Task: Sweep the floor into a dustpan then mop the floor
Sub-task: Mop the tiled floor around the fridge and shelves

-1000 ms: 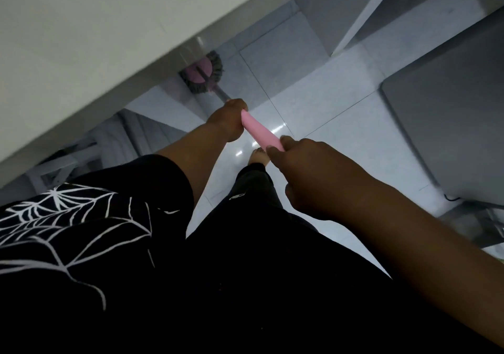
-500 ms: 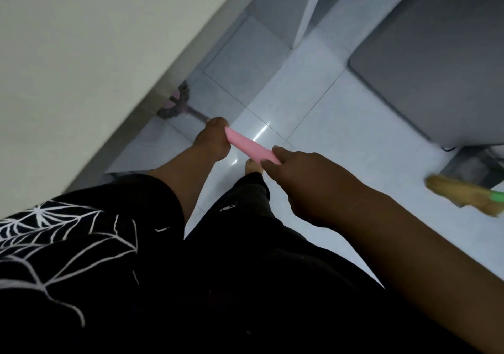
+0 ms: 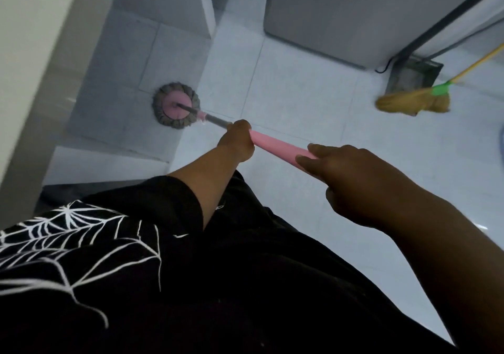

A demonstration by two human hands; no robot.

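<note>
Your left hand [image 3: 237, 140] clenches the lower end of the pink mop handle [image 3: 278, 146], and your right hand [image 3: 346, 179] wraps its top end. The mop head [image 3: 176, 105] lies flat on the floor [image 3: 300, 94], well apart from the broom [image 3: 414, 102]. The pole is likely light and stiff and the fringe soft and dragging, so keep both hands spread on the pink sleeve.

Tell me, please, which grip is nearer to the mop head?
Left. The left grip is low on the handle, just up from the mop head; the right grip holds the handle's top end, farther away.
</note>
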